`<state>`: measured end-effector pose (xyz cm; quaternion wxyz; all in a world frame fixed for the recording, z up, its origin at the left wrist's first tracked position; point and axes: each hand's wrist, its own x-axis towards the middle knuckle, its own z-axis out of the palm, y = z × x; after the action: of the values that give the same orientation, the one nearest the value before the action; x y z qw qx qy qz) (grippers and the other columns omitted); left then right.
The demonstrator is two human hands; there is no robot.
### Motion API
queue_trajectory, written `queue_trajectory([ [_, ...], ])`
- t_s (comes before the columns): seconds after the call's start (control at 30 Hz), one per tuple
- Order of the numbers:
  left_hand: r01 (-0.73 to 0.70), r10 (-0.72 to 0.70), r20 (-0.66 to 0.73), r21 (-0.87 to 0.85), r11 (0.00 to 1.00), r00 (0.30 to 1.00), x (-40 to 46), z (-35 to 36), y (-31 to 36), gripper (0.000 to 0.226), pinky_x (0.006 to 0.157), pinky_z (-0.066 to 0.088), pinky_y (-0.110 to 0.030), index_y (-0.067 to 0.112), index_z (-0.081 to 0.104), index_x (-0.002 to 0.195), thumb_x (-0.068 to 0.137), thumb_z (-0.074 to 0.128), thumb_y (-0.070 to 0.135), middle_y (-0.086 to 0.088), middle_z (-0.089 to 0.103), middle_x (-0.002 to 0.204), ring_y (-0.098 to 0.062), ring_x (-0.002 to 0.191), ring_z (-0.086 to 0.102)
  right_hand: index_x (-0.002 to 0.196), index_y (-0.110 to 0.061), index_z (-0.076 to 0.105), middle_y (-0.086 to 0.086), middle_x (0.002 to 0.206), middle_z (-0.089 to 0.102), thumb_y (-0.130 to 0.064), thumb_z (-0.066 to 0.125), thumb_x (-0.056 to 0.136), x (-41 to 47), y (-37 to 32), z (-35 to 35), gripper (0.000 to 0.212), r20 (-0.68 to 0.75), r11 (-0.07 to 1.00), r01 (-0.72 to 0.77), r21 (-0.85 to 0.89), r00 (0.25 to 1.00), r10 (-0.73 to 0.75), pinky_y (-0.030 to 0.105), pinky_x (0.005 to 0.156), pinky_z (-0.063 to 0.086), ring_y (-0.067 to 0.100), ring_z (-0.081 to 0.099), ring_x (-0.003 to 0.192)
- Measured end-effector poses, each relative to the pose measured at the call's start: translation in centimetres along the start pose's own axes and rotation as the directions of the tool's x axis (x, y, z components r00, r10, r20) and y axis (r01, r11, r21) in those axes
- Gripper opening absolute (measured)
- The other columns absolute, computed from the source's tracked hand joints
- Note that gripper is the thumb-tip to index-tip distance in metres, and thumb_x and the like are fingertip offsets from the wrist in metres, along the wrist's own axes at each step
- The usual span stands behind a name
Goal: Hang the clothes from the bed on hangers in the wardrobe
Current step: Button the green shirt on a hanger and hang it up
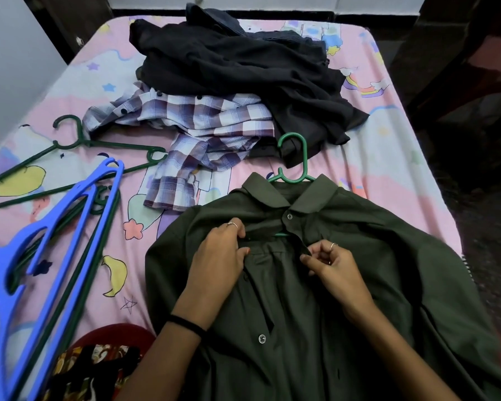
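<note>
A dark green shirt (344, 285) lies flat on the bed (388, 146) with a green hanger (297, 157) inside it, hook sticking out past the collar. My left hand (220, 256) pinches the left edge of the shirt's front opening just below the collar. My right hand (330, 261) pinches the right edge of the opening, fingers curled. A checked shirt (200, 128) and a heap of black clothes (243, 68) lie farther up the bed.
Dark green hangers (78, 143) and blue hangers (55, 221) lie spread on the bed's left side. A patterned dark cloth on something red (99, 369) sits at the near left. A grey wall rises at the left; dark furniture stands at the right.
</note>
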<state>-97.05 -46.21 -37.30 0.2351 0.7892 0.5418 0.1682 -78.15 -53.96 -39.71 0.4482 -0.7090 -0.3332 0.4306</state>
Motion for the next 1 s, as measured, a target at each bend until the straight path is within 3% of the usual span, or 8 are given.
queue_trajectory([
  [0.2,-0.170,0.170,0.015,-0.002,0.985,0.985,0.8,0.3,-0.4,0.032,0.076,0.052,-0.042,0.019,0.065,0.108,0.081,0.066,0.002,0.000,0.048,0.102,-0.020,0.093,0.051,0.077,-0.005,0.059,0.002,0.059,0.051,0.003,0.063,0.087,-0.2,0.0,-0.1,0.013,0.022,0.996,-0.022,0.087,1.000,0.021,0.011,0.048,0.039,0.000,0.047,0.047],
  [0.4,-0.188,0.185,0.112,0.019,0.982,0.976,0.9,0.6,0.0,0.034,0.079,0.052,-0.045,0.020,0.065,0.118,0.091,0.053,0.004,-0.002,0.053,0.112,-0.023,0.101,0.057,0.083,-0.001,0.059,0.005,0.062,0.053,0.001,0.061,0.089,0.1,0.3,-0.5,0.006,0.038,0.989,-0.040,0.139,0.999,0.035,0.013,0.048,0.041,0.003,0.049,0.046],
  [0.87,-0.115,0.107,0.088,0.098,0.989,0.990,1.5,1.1,0.3,0.011,0.075,0.049,-0.046,0.008,0.055,0.091,0.088,0.050,-0.002,-0.005,0.047,0.100,-0.026,0.088,0.055,0.081,-0.003,0.057,0.008,0.063,0.052,0.006,0.057,0.090,-0.1,0.0,-0.3,0.013,0.048,0.989,-0.039,0.143,0.998,0.032,0.013,0.048,0.043,0.003,0.052,0.045],
  [1.0,-0.205,0.209,-0.040,0.097,0.974,0.977,0.7,0.7,0.5,0.019,0.068,0.048,-0.031,0.013,0.060,0.080,0.078,0.064,-0.005,0.002,0.048,0.099,-0.015,0.085,0.048,0.078,-0.007,0.057,0.004,0.061,0.052,0.003,0.058,0.090,-0.6,-0.7,-0.4,0.016,0.053,0.987,-0.062,0.148,0.997,0.054,0.012,0.047,0.040,0.002,0.051,0.043],
])
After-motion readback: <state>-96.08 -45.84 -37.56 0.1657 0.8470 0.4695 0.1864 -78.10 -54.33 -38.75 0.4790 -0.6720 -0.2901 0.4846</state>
